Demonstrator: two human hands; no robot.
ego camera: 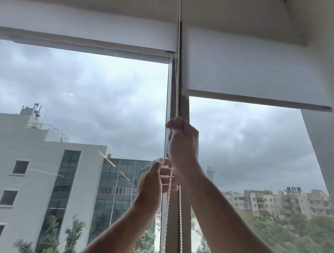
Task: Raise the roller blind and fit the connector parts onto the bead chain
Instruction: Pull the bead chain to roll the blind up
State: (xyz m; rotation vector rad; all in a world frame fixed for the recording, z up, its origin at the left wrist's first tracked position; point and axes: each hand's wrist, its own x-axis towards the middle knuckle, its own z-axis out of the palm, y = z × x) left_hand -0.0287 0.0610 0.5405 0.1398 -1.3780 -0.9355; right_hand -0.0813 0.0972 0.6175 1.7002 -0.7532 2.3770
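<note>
The right hand [183,142] is closed in a fist around the chain [169,189], with the thumb and bent fingers pinched on the beads at the top of the fist. Its back is turned toward the camera, and the forearm runs down and to the right out of view. The left hand [151,181] is held just below and to the left of the right hand, partly open, its fingers [167,177] loosely spread and curled toward the chain. The chain passes across these fingers, but whether it is actually gripped cannot be told. The left forearm rises from the lower edge, angled up and to the right.

Above the right hand the chain runs straight up along the mullion [184,109] to the ceiling recess. Below the hands two strands hang down, one straight, one drifting slightly to the right.

Up and to the right of the right hand a blind [251,69] is drawn partway down. Up and to the left a second blind [79,27] sits higher.
</note>
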